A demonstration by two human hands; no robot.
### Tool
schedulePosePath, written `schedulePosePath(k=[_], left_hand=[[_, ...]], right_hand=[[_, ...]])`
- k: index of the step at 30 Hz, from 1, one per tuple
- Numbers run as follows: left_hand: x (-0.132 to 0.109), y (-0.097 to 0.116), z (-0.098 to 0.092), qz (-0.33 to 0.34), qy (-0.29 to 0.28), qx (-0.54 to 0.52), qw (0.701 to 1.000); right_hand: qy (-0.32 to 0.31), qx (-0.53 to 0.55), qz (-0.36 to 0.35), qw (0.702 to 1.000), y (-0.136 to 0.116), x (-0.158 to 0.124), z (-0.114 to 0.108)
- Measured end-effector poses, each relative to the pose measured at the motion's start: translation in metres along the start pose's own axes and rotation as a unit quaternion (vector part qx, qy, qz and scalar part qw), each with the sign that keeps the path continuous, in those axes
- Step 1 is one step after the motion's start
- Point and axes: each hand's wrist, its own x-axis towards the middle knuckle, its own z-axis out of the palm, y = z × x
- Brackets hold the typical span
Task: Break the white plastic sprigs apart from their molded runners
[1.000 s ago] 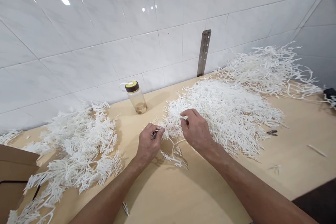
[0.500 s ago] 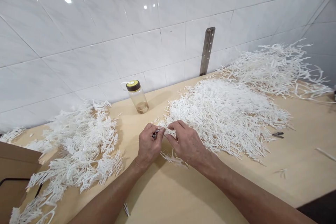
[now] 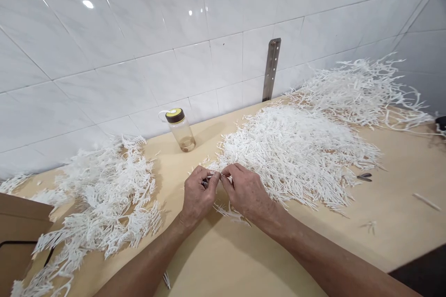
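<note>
Over the middle of the table my left hand [image 3: 199,194] is closed, thumb against forefinger, on a thin white strand mostly hidden by the fingers. Something small, dark and shiny [image 3: 205,183] also shows inside that hand; its kind is unclear. My right hand [image 3: 248,191] pinches at the same spot, its fingertips meeting those of the left. Just under the hands lie a few loose white branching strands [image 3: 230,212]. Right behind my right hand spreads a big heap of short white strands [image 3: 296,148].
Branched white pieces [image 3: 108,195] are piled at left, beside a cardboard box [image 3: 24,232]. A lidded clear bottle [image 3: 183,134] stands near the tiled wall. Longer white strands [image 3: 358,93] lie at back right. A small dark object [image 3: 364,177] rests on the table [image 3: 393,213].
My right fingertips have come in to meet the left ones, closing the small gap between them. The whole view has shifted slightly.
</note>
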Motion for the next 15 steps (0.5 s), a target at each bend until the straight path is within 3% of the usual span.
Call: schedulePosePath(k=[7, 11, 15], left_hand=[[0.0005, -0.0014, 0.0009, 0.018, -0.002, 0.017, 1.000], [0.0007, -0.0008, 0.0003, 0.041, 0.003, 0.025, 0.999], [0.0007, -0.0013, -0.0006, 0.055, 0.003, 0.033, 0.998]], right_hand=[[-0.016, -0.014, -0.010, 1.000, -0.0001, 0.0002, -0.0008], [-0.016, 0.028, 0.054, 0.998, -0.0028, 0.0023, -0.0028], [-0.060, 0.132, 0.136, 0.980, -0.0003, 0.0047, -0.0041]])
